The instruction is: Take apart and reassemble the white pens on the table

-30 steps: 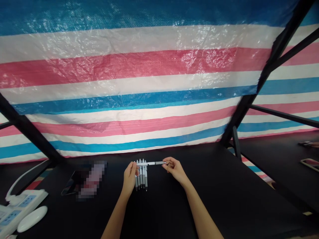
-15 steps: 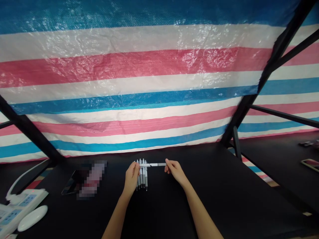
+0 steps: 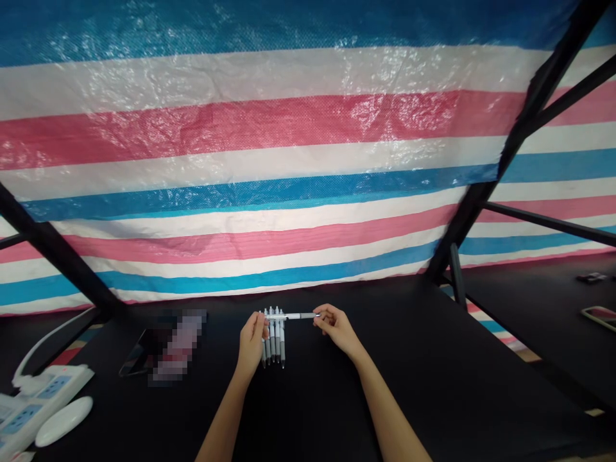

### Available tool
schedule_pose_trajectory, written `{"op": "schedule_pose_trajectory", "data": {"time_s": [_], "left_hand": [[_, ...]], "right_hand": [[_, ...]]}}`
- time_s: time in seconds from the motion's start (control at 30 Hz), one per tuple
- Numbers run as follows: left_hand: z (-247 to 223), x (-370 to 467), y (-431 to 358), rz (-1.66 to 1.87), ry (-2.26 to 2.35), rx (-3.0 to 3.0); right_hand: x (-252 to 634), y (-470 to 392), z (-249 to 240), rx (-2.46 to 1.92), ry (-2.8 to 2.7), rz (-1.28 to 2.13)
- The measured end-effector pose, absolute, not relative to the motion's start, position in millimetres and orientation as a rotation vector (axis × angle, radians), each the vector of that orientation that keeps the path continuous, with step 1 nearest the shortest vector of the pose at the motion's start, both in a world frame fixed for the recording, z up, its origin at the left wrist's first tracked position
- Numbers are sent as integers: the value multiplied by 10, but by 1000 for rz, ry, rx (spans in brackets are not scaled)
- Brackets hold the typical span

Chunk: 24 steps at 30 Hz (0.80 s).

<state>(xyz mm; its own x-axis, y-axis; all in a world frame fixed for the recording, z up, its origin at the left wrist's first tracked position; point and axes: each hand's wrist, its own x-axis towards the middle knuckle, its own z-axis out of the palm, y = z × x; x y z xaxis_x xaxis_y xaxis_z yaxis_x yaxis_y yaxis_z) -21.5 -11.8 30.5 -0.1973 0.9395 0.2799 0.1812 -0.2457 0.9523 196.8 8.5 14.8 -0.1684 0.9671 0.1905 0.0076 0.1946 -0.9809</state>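
A white pen with a grey grip [image 3: 299, 316] is held level above the black table [image 3: 308, 398]. The fingers of my left hand [image 3: 252, 333] are closed on its left end. At its tip on the right, the thumb and fingers of my right hand [image 3: 335, 327] come together in a pinch. Several similar pens [image 3: 273, 346] lie side by side, tips toward me, just right of my left hand and partly under the held pen.
On the left lie a dark phone [image 3: 139, 353], a pixelated item [image 3: 178, 346], a power strip [image 3: 45, 391] and a white oval object [image 3: 64, 421]. Black frame bars [image 3: 481, 192] and a striped sheet [image 3: 269, 128] stand behind. Another phone [image 3: 599, 316] is at far right.
The held pen has shifted slightly left with my left hand. My right fingers have moved a little left and now sit at the pen's tip, more curled.
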Motion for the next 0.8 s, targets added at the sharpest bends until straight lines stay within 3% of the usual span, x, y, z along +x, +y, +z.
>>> {"op": "schedule_pose_trajectory", "data": {"time_s": [0.8], "left_hand": [[335,-215,-158,1433,1379,1660]], "right_hand": [[1942,13,307,-1141,-1538,1056]]}}
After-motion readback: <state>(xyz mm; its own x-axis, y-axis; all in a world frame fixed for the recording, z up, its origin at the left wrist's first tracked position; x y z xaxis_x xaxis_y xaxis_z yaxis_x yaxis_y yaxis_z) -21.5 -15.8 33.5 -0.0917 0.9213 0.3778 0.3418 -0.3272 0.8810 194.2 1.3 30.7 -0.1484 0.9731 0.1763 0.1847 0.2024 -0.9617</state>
